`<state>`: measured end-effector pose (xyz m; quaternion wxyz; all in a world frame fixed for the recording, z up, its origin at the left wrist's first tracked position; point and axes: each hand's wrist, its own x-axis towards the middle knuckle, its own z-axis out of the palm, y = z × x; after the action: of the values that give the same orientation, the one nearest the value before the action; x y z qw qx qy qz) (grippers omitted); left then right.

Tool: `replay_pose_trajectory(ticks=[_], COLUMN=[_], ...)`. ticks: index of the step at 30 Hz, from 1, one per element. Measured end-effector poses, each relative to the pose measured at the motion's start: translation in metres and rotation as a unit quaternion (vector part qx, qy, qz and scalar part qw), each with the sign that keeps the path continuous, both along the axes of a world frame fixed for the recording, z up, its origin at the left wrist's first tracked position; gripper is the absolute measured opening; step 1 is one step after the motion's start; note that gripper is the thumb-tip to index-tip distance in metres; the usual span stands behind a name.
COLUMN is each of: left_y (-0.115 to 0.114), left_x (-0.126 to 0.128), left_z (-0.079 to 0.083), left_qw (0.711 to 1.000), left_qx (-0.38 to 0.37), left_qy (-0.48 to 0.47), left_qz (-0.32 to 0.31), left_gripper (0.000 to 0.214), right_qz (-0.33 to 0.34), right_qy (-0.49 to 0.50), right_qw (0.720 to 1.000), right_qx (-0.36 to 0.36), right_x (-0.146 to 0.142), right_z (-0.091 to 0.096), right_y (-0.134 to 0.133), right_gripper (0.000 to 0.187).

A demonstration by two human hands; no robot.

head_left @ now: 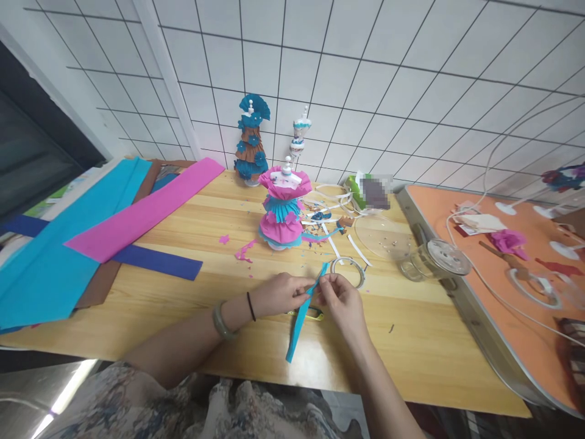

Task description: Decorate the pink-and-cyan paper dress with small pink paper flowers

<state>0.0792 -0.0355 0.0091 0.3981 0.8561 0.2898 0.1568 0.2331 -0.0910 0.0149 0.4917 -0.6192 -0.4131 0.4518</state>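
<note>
A narrow turquoise crepe paper strip (298, 326) is pinched between both my hands near its upper end, and its long tail slants down toward the table's front edge. My left hand (284, 294) closes its fingertips on the strip from the left. From the right, my right hand (342, 300) grips it with thumb and finger. Under the strip lie scissors with yellow-and-black handles (314, 313), partly covered. A tape roll (354, 268) rests just beyond my right hand. Farther back stands a doll-like figure in a ruffled pink and turquoise paper dress (282, 228).
Pink (150, 207) and turquoise crepe sheets (73, 244) cover the left side, with a dark blue strip (159, 262). A blue-and-brown dressed figure (251, 143) and a white figure (299, 137) stand behind. Paper scraps (326, 225) and a clear jar (418, 265) lie rightward, beside an orange table (457, 225).
</note>
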Motion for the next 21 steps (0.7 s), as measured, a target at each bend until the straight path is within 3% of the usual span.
replay_pose_trajectory(ticks=[6,10,14,21], left_y=[-0.001,-0.001,0.001,0.005], left_x=[-0.001,0.001,0.002,0.002], left_z=[0.002,0.004,0.004,-0.003], left_qw=[1.0,0.994,0.97,0.966], left_qx=[-0.007,-0.099,-0.209,-0.231], left_qy=[-0.009,-0.05,-0.121,-0.108], left_qz=[-0.008,-0.011,-0.002,0.048], left_gripper=[0.024,0.024,0.031,0.035], right_qz=[0.006,0.01,0.042,0.072], right_qy=[-0.036,-0.006,0.026,0.093], right_qw=[0.999,1.0,0.999,0.992], right_qx=[-0.002,-0.005,-0.004,-0.034], right_x=[0.004,0.002,-0.003,-0.001], right_z=[-0.003,0.003,0.007,0.002], right_y=[0.001,0.0,-0.001,-0.002], right_gripper=[0.028,0.029,0.028,0.026])
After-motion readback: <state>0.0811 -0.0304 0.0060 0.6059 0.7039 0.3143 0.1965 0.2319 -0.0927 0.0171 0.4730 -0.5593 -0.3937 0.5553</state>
